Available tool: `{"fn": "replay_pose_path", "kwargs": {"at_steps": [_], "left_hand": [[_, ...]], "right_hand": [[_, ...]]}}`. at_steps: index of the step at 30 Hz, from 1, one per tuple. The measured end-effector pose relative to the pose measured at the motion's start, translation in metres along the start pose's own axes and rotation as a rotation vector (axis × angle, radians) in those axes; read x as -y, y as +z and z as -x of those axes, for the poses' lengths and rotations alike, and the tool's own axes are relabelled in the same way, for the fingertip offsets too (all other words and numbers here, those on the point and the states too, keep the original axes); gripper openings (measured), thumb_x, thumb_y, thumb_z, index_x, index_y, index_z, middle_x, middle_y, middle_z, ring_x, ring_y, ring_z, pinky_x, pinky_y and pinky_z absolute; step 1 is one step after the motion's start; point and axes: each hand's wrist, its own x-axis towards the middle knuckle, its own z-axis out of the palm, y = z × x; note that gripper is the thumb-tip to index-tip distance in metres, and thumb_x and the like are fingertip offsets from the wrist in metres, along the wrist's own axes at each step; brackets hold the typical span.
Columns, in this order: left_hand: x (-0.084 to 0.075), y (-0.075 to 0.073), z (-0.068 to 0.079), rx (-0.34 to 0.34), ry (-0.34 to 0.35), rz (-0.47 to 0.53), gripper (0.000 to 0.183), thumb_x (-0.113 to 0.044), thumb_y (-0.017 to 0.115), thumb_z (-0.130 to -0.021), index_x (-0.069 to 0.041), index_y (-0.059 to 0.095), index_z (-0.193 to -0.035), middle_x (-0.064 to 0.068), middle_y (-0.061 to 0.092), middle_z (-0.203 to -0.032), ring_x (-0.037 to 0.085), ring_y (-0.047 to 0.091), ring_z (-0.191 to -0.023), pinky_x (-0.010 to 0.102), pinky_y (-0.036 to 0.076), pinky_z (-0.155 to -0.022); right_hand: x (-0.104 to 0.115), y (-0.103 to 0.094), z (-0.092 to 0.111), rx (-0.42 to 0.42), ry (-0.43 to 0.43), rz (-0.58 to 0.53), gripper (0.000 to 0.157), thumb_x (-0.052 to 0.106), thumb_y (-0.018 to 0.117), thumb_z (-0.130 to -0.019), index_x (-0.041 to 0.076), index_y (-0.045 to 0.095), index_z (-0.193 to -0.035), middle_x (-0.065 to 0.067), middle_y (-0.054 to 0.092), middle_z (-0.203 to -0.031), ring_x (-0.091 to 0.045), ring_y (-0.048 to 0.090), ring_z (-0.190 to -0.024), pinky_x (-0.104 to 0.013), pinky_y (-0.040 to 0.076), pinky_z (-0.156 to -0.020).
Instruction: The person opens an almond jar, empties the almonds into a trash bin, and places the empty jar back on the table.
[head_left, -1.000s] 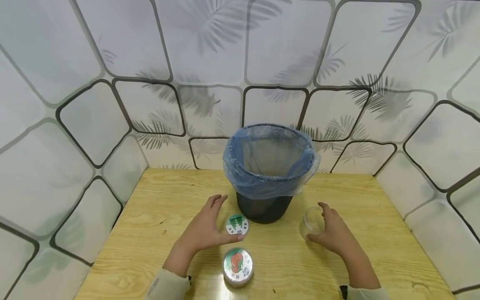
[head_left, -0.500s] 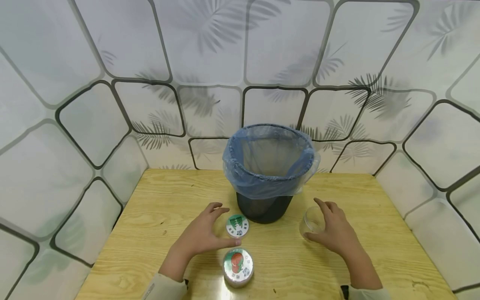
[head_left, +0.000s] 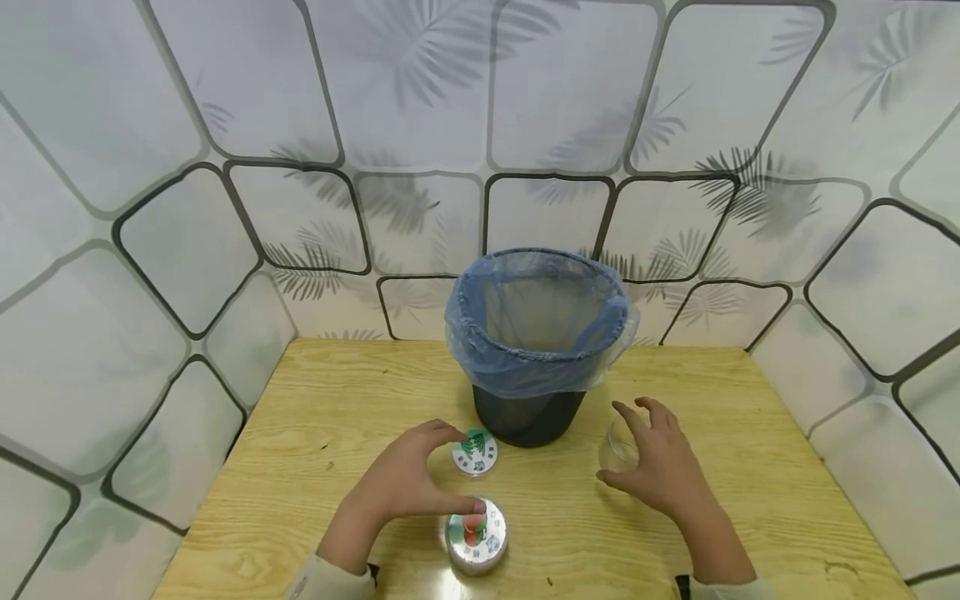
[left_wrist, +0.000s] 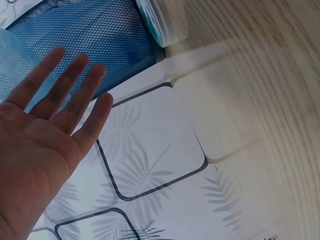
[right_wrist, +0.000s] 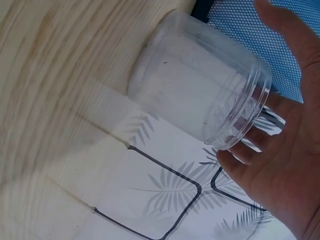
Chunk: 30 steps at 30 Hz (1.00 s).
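My left hand [head_left: 408, 479] hovers with spread fingers left of two round lidded containers. Its index finger reaches the edge of the lid with a green picture [head_left: 476, 454], and its thumb overlaps the lid with a red fruit picture [head_left: 487, 546]; contact cannot be told. In the left wrist view the palm [left_wrist: 35, 145] holds nothing. A clear, lidless jar [head_left: 617, 448] stands at the right, partly hidden by my right hand [head_left: 663, 462]. The right wrist view shows that jar [right_wrist: 185, 75] with several fingers behind its rim and the thumb apart from it.
A dark mesh waste bin [head_left: 525, 417] lined with a blue plastic bag [head_left: 532, 375] stands behind the containers, between the hands. Patterned panels [head_left: 420, 217] enclose the wooden table [head_left: 337, 400] at the back and sides.
My left hand has come slightly nearer the body, its thumb now over the red-fruit lid. My right hand has shifted a little left across the clear jar. The containers and bin have stayed put.
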Motion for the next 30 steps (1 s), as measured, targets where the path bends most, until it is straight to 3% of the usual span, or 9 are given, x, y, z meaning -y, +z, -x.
{"fn": "replay_pose_path", "kwargs": {"at_steps": [7,13,21,30], "left_hand": [[-0.001,0.003,0.004,0.015,0.068,0.03,0.089,-0.079,0.088,-0.065,-0.028,0.07,-0.134,-0.012,0.068,-0.131,0.021,0.068,-0.122,0.047,0.057,-0.104],[-0.004,0.007,0.006,0.025,0.089,0.017,0.091,-0.081,0.087,-0.064,-0.027,0.07,-0.135,-0.014,0.066,-0.131,0.019,0.068,-0.121,0.045,0.058,-0.103],[-0.008,0.009,0.007,0.113,0.072,0.042,0.09,-0.077,0.091,-0.063,-0.025,0.071,-0.134,-0.009,0.06,-0.116,0.021,0.066,-0.104,0.032,0.058,-0.083],[-0.007,0.011,0.006,0.117,0.077,0.039,0.088,-0.07,0.095,-0.063,-0.024,0.071,-0.134,-0.003,0.059,-0.123,0.022,0.065,-0.106,0.03,0.057,-0.083]], "right_hand": [[0.006,0.004,0.003,-0.011,-0.05,-0.004,0.103,0.043,0.098,-0.072,0.013,0.05,-0.157,-0.028,0.031,-0.163,-0.054,0.029,-0.15,-0.077,0.038,-0.11],[0.011,0.009,0.006,0.001,-0.086,0.0,0.105,0.046,0.099,-0.07,0.014,0.052,-0.157,-0.027,0.027,-0.168,-0.053,0.017,-0.157,-0.078,0.032,-0.115],[0.018,0.016,0.003,-0.025,-0.152,0.01,0.105,0.05,0.1,-0.066,0.015,0.055,-0.154,-0.027,0.026,-0.169,-0.054,0.018,-0.157,-0.082,0.032,-0.112],[0.029,0.021,-0.002,-0.034,-0.211,0.0,0.104,0.049,0.101,-0.066,0.013,0.057,-0.153,-0.027,0.027,-0.169,-0.054,0.019,-0.158,-0.077,0.033,-0.116]]}}
